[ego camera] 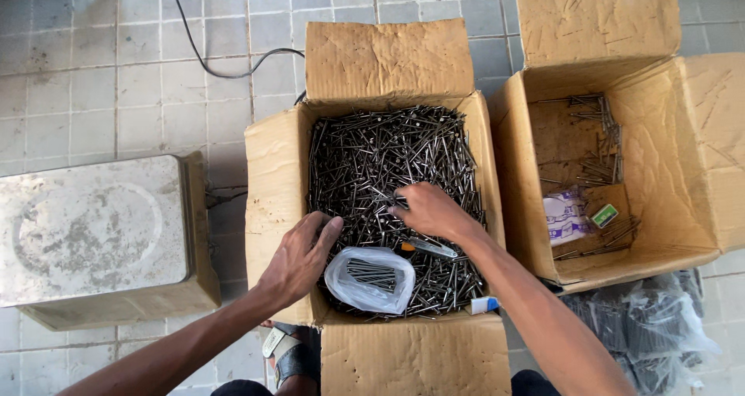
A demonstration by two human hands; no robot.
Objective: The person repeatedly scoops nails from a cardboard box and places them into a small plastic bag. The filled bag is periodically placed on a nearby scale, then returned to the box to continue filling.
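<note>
A cardboard box (275,171) in front of me is full of loose dark steel nails (388,152). My right hand (428,210) reaches into the pile, its fingers pinched on a few nails near the middle. My left hand (301,258) rests on the box's left wall, fingers spread, holding nothing. Just right of it a clear plastic bag (371,278) lies open on the nails with several nails inside. A small metal tool with an orange part (425,248) lies under my right wrist.
A second cardboard box (698,155) at the right holds scattered nails and small paper packets (566,217). A metal scale platform (93,229) sits on the tiled floor at left. Bagged nails (644,326) lie at lower right. A black cable (225,62) crosses the floor behind.
</note>
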